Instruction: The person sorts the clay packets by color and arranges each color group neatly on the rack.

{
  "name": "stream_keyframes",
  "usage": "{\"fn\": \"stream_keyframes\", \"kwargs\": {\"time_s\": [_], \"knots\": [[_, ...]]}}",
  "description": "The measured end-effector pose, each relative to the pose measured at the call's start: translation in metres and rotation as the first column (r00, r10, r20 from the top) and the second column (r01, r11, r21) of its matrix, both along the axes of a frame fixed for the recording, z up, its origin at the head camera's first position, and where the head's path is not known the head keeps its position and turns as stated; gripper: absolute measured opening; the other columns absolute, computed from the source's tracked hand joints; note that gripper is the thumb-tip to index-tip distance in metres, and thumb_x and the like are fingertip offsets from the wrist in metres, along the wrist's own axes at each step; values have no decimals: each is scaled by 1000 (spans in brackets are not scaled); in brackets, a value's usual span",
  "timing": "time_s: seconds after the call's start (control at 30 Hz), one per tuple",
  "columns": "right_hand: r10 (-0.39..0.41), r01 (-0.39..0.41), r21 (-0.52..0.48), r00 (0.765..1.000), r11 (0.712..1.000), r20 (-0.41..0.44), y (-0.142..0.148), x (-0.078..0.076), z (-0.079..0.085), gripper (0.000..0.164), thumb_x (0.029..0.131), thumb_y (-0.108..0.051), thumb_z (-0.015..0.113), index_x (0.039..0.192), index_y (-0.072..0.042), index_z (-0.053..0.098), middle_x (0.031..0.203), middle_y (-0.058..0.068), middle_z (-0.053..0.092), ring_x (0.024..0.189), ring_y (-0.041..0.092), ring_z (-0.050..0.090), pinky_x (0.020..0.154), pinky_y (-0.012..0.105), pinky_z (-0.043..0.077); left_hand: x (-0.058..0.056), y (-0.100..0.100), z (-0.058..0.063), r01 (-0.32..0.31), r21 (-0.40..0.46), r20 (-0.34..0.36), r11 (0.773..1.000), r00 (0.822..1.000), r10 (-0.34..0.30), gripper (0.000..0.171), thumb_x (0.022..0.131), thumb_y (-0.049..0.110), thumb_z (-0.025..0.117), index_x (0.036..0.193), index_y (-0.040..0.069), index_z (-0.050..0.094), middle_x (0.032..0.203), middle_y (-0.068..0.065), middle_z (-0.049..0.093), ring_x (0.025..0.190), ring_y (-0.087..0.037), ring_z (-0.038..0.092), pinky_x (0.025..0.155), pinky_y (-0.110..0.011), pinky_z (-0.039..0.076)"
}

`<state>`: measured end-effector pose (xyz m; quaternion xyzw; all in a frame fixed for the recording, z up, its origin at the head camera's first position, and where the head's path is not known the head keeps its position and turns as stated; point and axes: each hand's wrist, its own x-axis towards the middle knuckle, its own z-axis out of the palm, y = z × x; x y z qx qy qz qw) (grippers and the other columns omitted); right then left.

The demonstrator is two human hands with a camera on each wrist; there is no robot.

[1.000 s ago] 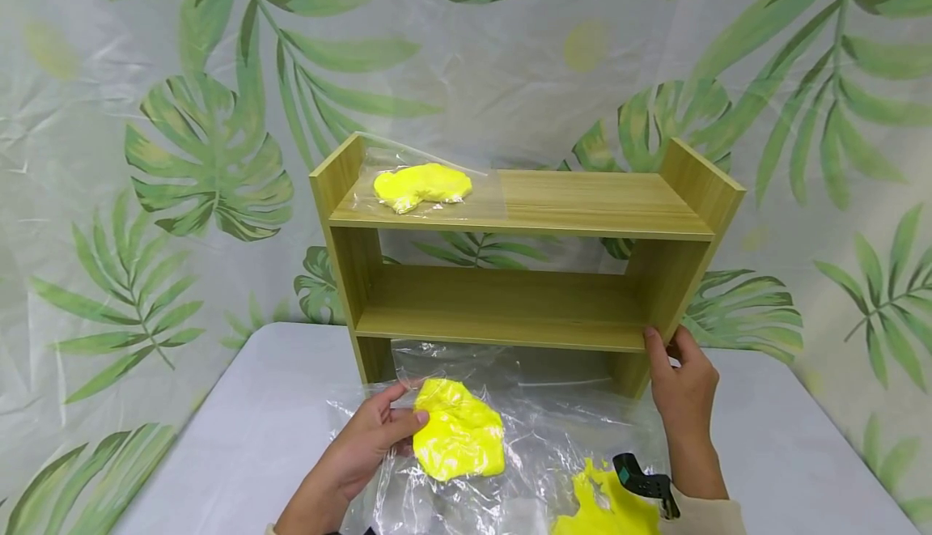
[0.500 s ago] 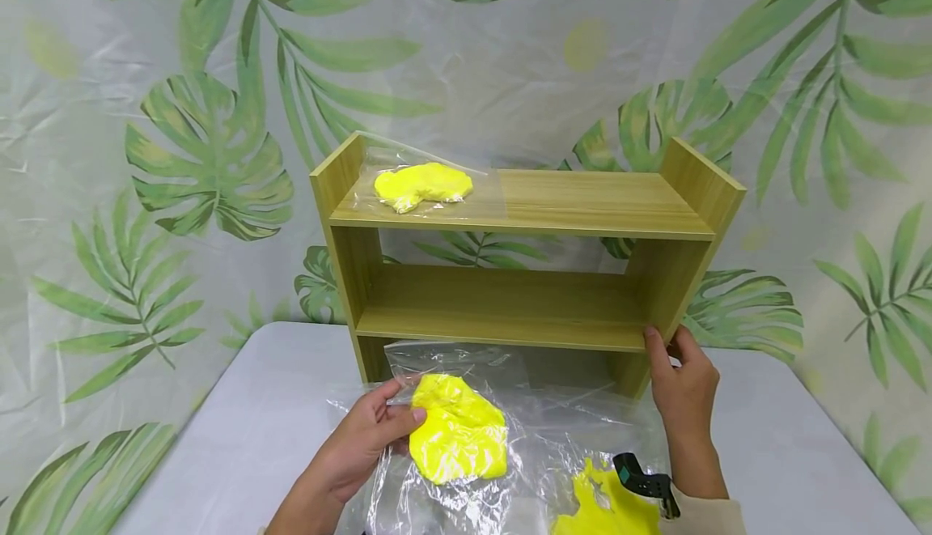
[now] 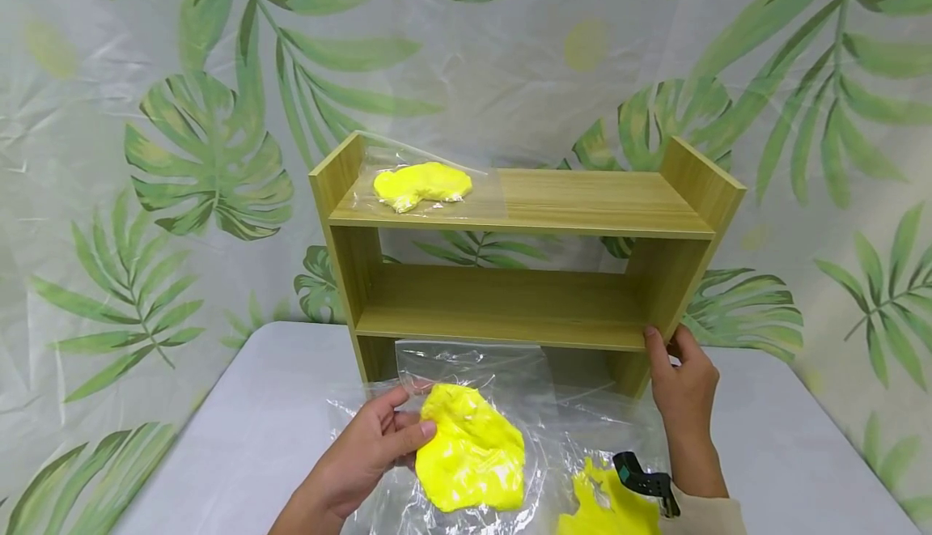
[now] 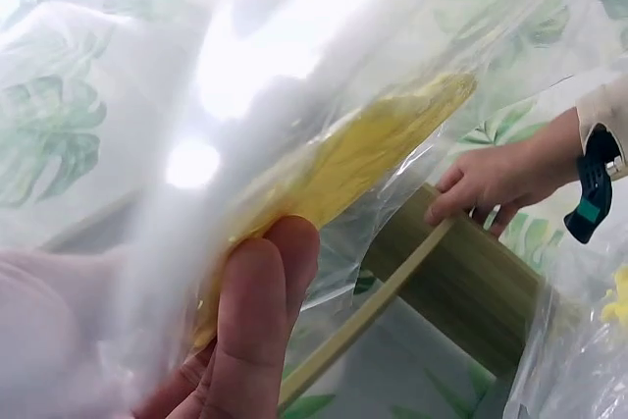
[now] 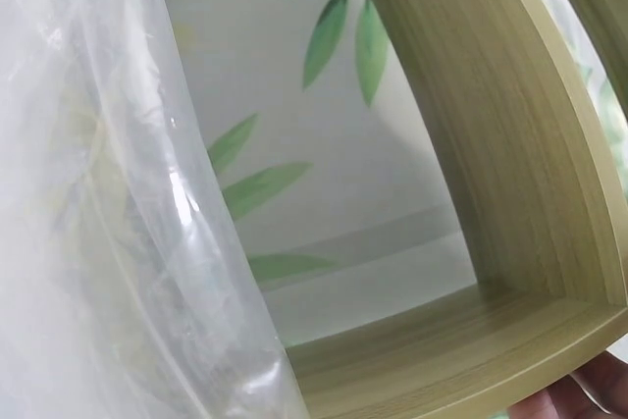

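My left hand [image 3: 364,454] pinches the left side of a clear zip bag [image 3: 502,367] between thumb and fingers. Inside it lies a flat yellow dough-like lump [image 3: 473,450], seen nearly edge-on in the left wrist view, where fingers [image 4: 257,311] press on the plastic. My right hand [image 3: 684,389] grips the right side panel of a small wooden shelf [image 3: 502,308], thumb at the front edge by the middle board. In the right wrist view, fingertips [image 5: 579,399] show below the board; the rest of that hand is hidden.
A second bag with a yellow lump [image 3: 422,185] lies on the top board, at its left end. More clear plastic with a torn-looking yellow piece [image 3: 607,507] is at the front right, on the white table [image 3: 240,438]. A leaf-patterned sheet [image 3: 510,49] hangs behind.
My left hand has brought the bag closer and slightly to the right, so its lump looks larger and its top strip shows more. The right hand and the shelf have stayed still.
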<state>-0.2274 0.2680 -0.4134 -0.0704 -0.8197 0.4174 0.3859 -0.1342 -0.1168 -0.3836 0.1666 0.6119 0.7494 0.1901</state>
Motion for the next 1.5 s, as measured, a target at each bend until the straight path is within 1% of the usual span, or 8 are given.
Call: {"fn": "stream_keyframes", "kwargs": {"time_s": [0.33, 0.5, 0.7, 0.83, 1.0, 1.07, 1.27, 1.5], "knots": [[-10, 10, -10, 1000, 1000, 7, 0, -1, 0, 33, 96, -34, 58, 113, -7, 67, 102, 11, 71, 80, -17, 47, 63, 1, 38, 8, 8, 15, 18, 63, -90, 998, 996, -12, 50, 95, 5, 59, 138, -6, 37, 113, -15, 66, 87, -21, 70, 71, -31, 57], [-17, 16, -4, 1000, 1000, -2, 0, -2, -1, 31, 95, -33, 60, 110, -7, 67, 101, 12, 71, 79, -19, 47, 63, 1, 38, 6, 12, 32, 49, 48, -164, 998, 986, -40, 47, 95, 5, 58, 138, -1, 41, 116, -17, 65, 89, -24, 70, 73, -37, 57], [-18, 18, -2, 1000, 1000, -3, 0, -3, -2, 31, 95, -32, 59, 110, -6, 68, 101, 12, 71, 79, -19, 46, 62, 1, 37, 1, 14, 62, 84, 11, -283, 996, 956, -77, 44, 96, 4, 57, 137, -1, 44, 112, -23, 65, 87, -26, 71, 71, -37, 57], [-17, 17, -3, 1000, 1000, 4, 0, -2, -1, 33, 96, -34, 59, 112, -7, 67, 103, 12, 71, 80, -18, 46, 63, 0, 37, -1, 16, 78, 78, 11, -338, 997, 939, -70, 44, 95, 4, 58, 136, -3, 44, 109, -24, 65, 85, -25, 71, 70, -36, 58], [-12, 12, -4, 1000, 1000, 6, -2, -1, 0, 32, 96, -33, 58, 112, -6, 67, 102, 12, 71, 79, -18, 46, 63, 1, 37, -3, 19, 99, 88, 14, -393, 996, 916, -75, 44, 94, 3, 59, 136, 1, 46, 110, -23, 65, 89, -27, 70, 72, -41, 57], [-5, 5, -5, 1000, 1000, 4, 0, -1, -1, 32, 96, -33, 59, 112, -6, 67, 102, 12, 71, 79, -18, 47, 63, 1, 38, -5, 22, 108, 81, 5, -413, 997, 908, -72, 44, 94, 3, 60, 136, 4, 47, 111, -23, 65, 90, -28, 69, 73, -43, 57], [21, -21, -9, 1000, 1000, -20, 3, 0, 0, 30, 96, -30, 60, 111, -6, 67, 101, 11, 71, 79, -17, 49, 62, 2, 40, -14, 28, 138, 57, -10, -491, 998, 869, -55, 46, 92, 3, 63, 136, 4, 47, 114, -21, 63, 97, -32, 68, 78, -45, 55], [27, -27, 1, 999, 1000, -24, 0, 1, 1, 30, 95, -29, 60, 112, -5, 67, 100, 14, 71, 79, -19, 48, 62, 1, 39, -24, 32, 166, -25, -77, -554, 997, 832, -21, 42, 90, 0, 63, 130, 5, 50, 107, -17, 66, 89, -29, 69, 72, -41, 57]]}}
